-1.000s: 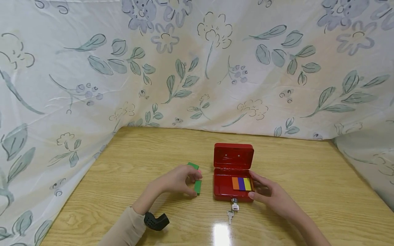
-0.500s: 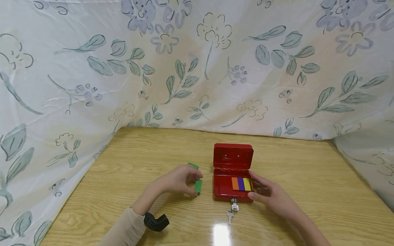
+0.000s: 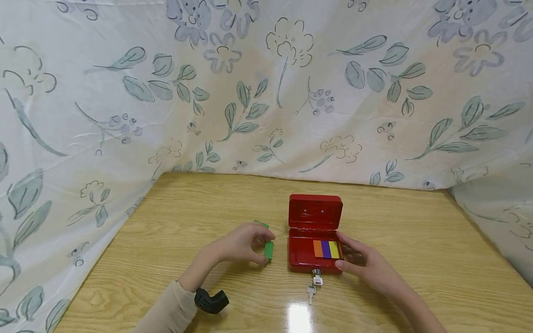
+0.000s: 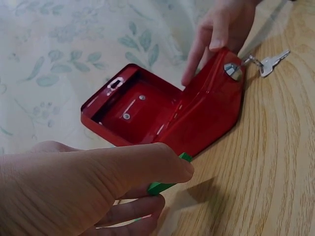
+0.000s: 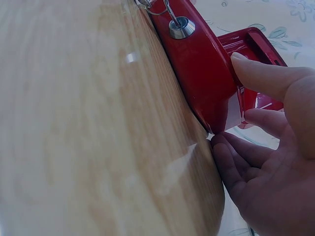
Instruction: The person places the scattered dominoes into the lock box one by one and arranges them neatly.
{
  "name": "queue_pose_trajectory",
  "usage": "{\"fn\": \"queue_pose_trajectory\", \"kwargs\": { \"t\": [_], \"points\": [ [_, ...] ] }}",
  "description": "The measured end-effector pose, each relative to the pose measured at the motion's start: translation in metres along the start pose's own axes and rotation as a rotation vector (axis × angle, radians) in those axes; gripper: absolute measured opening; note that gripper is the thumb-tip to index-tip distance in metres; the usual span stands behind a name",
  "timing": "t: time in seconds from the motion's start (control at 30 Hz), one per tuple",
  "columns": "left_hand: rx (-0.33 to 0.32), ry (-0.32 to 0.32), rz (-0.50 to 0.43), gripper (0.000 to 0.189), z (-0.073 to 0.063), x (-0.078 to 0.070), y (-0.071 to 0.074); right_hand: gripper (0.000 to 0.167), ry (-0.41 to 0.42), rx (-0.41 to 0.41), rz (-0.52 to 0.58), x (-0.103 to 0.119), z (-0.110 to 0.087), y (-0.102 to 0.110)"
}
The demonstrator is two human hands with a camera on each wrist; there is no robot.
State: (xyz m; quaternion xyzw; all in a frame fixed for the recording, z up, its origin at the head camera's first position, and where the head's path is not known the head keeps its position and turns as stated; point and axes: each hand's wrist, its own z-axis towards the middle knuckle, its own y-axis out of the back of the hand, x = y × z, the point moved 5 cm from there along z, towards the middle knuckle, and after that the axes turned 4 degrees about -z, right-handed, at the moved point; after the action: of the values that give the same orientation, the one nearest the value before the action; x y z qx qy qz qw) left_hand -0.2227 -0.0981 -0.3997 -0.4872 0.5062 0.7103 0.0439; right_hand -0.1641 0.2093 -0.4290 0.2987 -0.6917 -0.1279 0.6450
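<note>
Here, left hand: thumb and forefinger pinch a small green block by its ends; narrow grip, just left of the cash box.
Near green block: between those fingertips; whether clear of the tabletop, cannot tell. Risk: an uneven pinch on so slim a bar could let it swivel or slip.
Far green block: on the table behind the left hand, partly hidden; a stray knuckle could nudge it.
Right hand: holds the box at its right side, thumb on the front corner, fingers along the side. Pressing hard sideways could slide the box.
Cash box: glossy red, looks like painted metal, rounded corners; lid raised at the back. A knock could drop the lid, I judge.
Blocks inside: flat orange, purple and yellow faces, side by side at the right end; a jolt could shift them.
Keys: silvery, one in the front lock, another hanging; they jut forward, so a passing cuff might catch.
Tabletop: pale wood grain, shiny enough for glare.
Backdrop: wrinkled cloth, leaf-and-flower print.
</note>
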Motion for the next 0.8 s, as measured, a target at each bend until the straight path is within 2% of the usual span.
{"fn": "queue_pose_trajectory", "kwargs": {
  "t": [0.8],
  "points": [
    [-0.022, -0.045, -0.025, 0.047, 0.0006, -0.0086, 0.0011, 0.078, 0.022, -0.005, -0.007, 0.0021, -0.0012, -0.0008]
  ]
}}
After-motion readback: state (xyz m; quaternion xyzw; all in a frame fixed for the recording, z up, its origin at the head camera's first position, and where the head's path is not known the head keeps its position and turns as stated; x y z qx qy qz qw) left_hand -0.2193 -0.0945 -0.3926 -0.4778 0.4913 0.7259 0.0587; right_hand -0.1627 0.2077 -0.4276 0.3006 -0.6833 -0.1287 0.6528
